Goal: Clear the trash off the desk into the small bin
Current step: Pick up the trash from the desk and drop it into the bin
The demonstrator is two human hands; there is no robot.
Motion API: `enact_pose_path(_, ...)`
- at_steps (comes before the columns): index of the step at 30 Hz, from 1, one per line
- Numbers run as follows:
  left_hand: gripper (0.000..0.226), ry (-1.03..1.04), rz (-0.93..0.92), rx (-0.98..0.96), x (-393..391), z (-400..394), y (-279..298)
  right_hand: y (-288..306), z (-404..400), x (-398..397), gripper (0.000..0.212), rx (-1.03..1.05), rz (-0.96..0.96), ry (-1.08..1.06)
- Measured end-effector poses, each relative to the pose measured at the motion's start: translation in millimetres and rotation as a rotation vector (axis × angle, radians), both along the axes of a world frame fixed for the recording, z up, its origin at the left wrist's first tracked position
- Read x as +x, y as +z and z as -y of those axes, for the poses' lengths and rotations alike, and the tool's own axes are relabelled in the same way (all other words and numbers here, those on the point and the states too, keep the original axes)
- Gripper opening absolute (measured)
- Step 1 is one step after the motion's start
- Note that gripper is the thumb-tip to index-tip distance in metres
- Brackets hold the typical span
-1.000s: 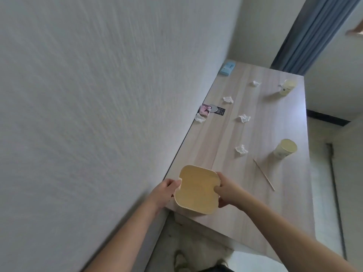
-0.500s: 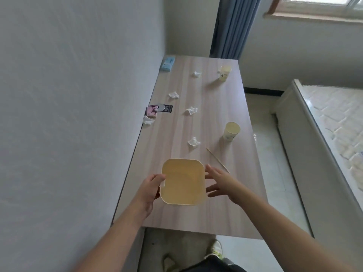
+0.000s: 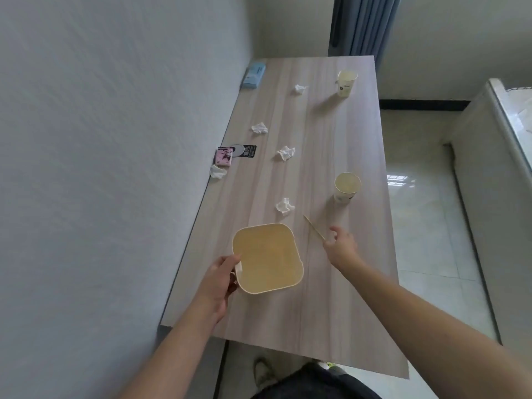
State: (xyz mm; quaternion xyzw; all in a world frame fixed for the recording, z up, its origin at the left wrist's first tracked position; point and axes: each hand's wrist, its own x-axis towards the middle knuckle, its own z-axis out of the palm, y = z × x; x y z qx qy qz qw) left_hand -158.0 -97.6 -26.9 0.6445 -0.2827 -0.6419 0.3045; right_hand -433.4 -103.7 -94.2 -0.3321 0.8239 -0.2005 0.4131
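small bin (image 3: 266,256) — desk (image 3: 313,133) at 6 o'clock, left hand (image 3: 221,279) clamped on its rim. right hand (image 3: 339,244), fingers pinching at stick (image 3: 313,226) — thin, may roll away; tissues at 12 o'clock untouched.

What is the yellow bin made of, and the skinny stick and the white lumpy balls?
The bin looks like smooth matte plastic, with rounded moulded corners. The stick is probably wood or bamboo: thin, straight, pale tan. The balls, like this one, look like crumpled tissue, soft and creased.

right hand (image 3: 339,245) off bin (image 3: 267,257), at stick (image 3: 314,227)
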Motion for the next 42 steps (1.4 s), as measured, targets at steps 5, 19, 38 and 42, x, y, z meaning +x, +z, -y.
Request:
enact_pose_path(5,0.017,0.096,0.012,0.026,-4,0,-1,-33,9,6,0.040,0.121,-0.414,0.358)
enact_pose_path(19,0.018,0.151,0.059,0.009,-20,0,9,-43,-3,-27,0.030,0.129,-0.715,0.738)
enact_pose_path(38,0.037,0.085,0.127,-0.054,-47,3,5,90,-18,-31,0.007,-0.805,-0.424,0.782)
enact_pose_path(42,0.031,0.043,0.108,-0.069,-47,5,4,92,-18,-8,0.010,-0.825,-0.467,0.890)
